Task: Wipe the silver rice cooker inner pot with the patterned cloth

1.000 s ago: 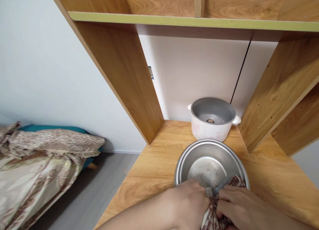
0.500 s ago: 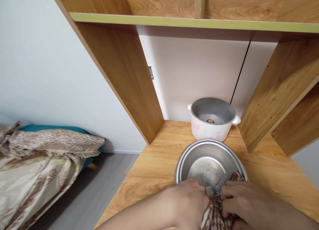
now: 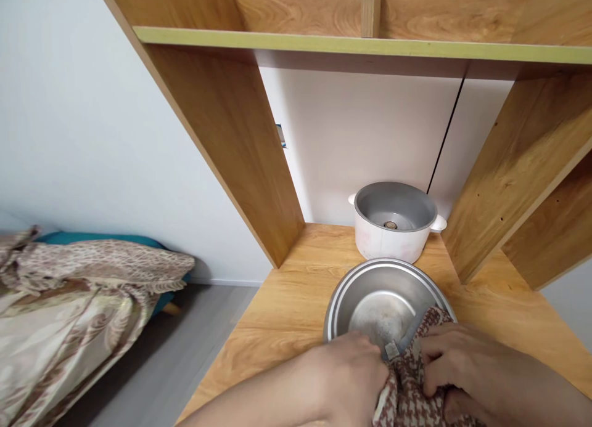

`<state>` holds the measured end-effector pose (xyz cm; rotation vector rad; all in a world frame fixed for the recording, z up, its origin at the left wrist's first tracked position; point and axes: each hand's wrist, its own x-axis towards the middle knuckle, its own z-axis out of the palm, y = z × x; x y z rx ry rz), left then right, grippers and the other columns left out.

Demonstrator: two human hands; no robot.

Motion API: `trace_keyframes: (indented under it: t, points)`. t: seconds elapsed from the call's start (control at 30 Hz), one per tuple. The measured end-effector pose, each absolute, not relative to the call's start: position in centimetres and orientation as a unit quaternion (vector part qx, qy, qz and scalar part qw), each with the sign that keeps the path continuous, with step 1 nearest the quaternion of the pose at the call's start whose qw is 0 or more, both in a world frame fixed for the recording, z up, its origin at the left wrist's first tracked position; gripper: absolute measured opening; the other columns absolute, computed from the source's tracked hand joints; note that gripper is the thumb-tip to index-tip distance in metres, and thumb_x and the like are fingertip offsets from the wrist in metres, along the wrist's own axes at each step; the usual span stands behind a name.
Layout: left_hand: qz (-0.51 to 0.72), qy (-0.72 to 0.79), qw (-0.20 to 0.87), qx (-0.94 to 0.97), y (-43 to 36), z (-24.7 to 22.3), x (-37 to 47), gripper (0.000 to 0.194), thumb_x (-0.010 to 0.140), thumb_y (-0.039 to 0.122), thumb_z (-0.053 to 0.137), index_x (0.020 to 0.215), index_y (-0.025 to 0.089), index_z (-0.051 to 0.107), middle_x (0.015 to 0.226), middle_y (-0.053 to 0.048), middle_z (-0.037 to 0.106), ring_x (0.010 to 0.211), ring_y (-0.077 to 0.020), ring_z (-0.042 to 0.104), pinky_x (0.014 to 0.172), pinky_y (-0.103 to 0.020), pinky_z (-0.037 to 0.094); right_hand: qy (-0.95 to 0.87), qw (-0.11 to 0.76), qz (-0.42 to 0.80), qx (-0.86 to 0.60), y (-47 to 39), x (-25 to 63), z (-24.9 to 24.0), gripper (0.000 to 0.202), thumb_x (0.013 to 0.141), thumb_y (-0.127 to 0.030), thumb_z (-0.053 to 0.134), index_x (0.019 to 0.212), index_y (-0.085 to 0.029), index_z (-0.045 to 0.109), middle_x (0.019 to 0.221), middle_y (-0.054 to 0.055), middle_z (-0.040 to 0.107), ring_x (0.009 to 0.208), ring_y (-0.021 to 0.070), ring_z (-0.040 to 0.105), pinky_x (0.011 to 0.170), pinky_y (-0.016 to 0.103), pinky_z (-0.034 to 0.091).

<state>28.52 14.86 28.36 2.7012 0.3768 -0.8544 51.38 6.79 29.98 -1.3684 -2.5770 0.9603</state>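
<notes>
Head view gives me two bare hands at the near side of a metal bowl (image 3: pixel 370 282), working a brown-and-white patterned cloth (image 3: pixel 409 384). Compared with a second ago, the right hand (image 3: pixel 467 362) has slid further right, and more of the cloth shows spread between the two hands; its far corner now lies a little higher over the bowl's right rim. The left hand (image 3: pixel 354 368) has hardly shifted. I read this as the cloth being laid out wider, with the handling of it still under way.

From my end, the left fingers look curled into a fist with cloth coming out beside them; their tips are hidden, so I can't tell how firm the hold is. The right fingers are half bent over the cloth, which is bunched under them, with the thumb a little apart and lower down. The bowl rests on the wooden tabletop (image 3: pixel 277 304), right in front of a white two-handled pot (image 3: pixel 391 245).

As for writing, a small pale tag (image 3: pixel 391 350) sits at the cloth's grey edging (image 3: pixel 413 331), but I can't make out any lettering on it. Faint pinkish marks on the pot's side are too weak to read, and I find no brand anywhere.
</notes>
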Motion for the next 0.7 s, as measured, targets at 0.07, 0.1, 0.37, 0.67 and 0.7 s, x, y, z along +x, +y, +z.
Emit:
trace_keyframes:
  t: [0.07, 0.1, 0.37, 0.67, 0.7]
  points:
    - [-0.300, 0.129, 0.142, 0.935, 14.9, 28.5, 28.6, 0.019, 0.074, 0.030, 0.077, 0.083, 0.015, 0.082, 0.075, -0.012, 0.080, 0.065, -0.0284, 0.076, 0.057, -0.032, 0.054, -0.840, 0.031, 0.308, -0.445, 6.9, 51.5, 30.1, 0.018, 0.084, -0.011, 0.083, 0.094, -0.026, 0.079, 0.102, -0.002, 0.074, 0.107, 0.0231, 0.065, 0.090, 0.034, 0.044]
    - [-0.299, 0.128, 0.140, 0.935, 14.9, 28.6, 28.6, 0.019, 0.074, 0.030, 0.077, 0.083, 0.015, 0.082, 0.075, -0.012, 0.080, 0.065, -0.0284, 0.076, 0.058, -0.032, 0.054, -0.840, 0.029, 0.308, -0.447, 6.9, 51.5, 30.3, 0.019, 0.084, -0.011, 0.083, 0.094, -0.026, 0.079, 0.102, -0.002, 0.074, 0.106, 0.0232, 0.065, 0.089, 0.034, 0.044]
    - [-0.271, 0.137, 0.139, 0.943, 14.9, 27.8, 28.3, 0.015, 0.072, 0.031, 0.077, 0.079, 0.018, 0.080, 0.069, -0.008, 0.078, 0.059, -0.0260, 0.073, 0.059, -0.033, 0.056, -0.837, 0.002, 0.296, -0.460, 6.5, 51.7, 31.3, 0.026, 0.078, -0.012, 0.070, 0.101, -0.025, 0.073, 0.111, 0.003, 0.073, 0.105, 0.0292, 0.065, 0.084, 0.038, 0.045]
    - [-0.267, 0.133, 0.132, 0.945, 14.8, 27.5, 28.2, 0.028, 0.079, 0.045, 0.076, 0.077, 0.017, 0.079, 0.065, -0.010, 0.075, 0.059, -0.0287, 0.073, 0.058, -0.036, 0.054, -0.855, -0.013, 0.251, -0.453, 6.4, 51.0, 30.3, 0.022, 0.072, -0.008, 0.069, 0.087, -0.023, 0.065, 0.103, 0.003, 0.075, 0.096, 0.0281, 0.068, 0.079, 0.038, 0.045]
    - [-0.269, 0.130, 0.129, 0.945, 14.7, 27.6, 28.3, 0.029, 0.081, 0.045, 0.075, 0.078, 0.016, 0.080, 0.066, -0.011, 0.076, 0.059, -0.0291, 0.073, 0.057, -0.037, 0.053, -0.860, -0.013, 0.238, -0.450, 6.4, 50.9, 30.2, 0.021, 0.073, -0.009, 0.070, 0.086, -0.023, 0.064, 0.102, 0.003, 0.076, 0.094, 0.0281, 0.068, 0.077, 0.038, 0.045]
